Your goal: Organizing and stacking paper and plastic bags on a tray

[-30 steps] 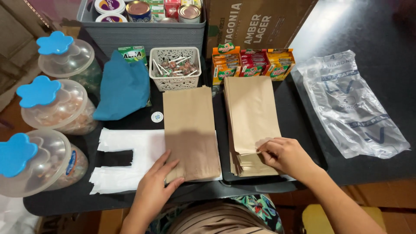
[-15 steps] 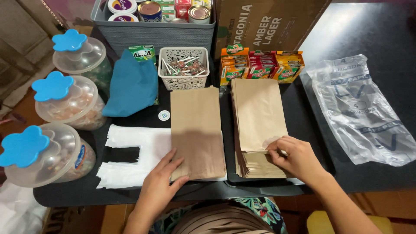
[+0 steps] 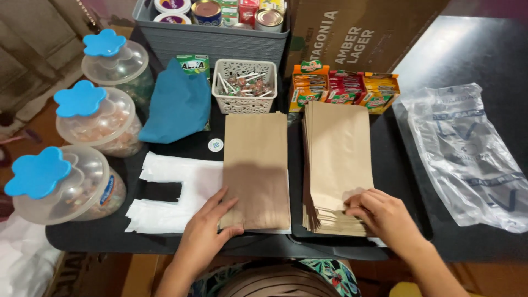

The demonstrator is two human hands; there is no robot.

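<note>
Table (image 3: pixel 484 49) black, glossy, crowded; left hand (image 3: pixel 206 234) flat on paper bag (image 3: pixel 256 165), right hand (image 3: pixel 385 217) pinching bag stack (image 3: pixel 335 165).

A single camera, worn on the person's head, looks steeply down and forward over the dark worktop (image 3: pixel 473 49). It sits close: the person's own patterned clothing fills the bottom edge below the single brown paper bag (image 3: pixel 256 165), which lies near the frame's middle. The far limit of the view, beyond that bag, is a grey crate (image 3: pixel 214 38) and a cardboard box (image 3: pixel 374 33), both cut off at the top
</note>
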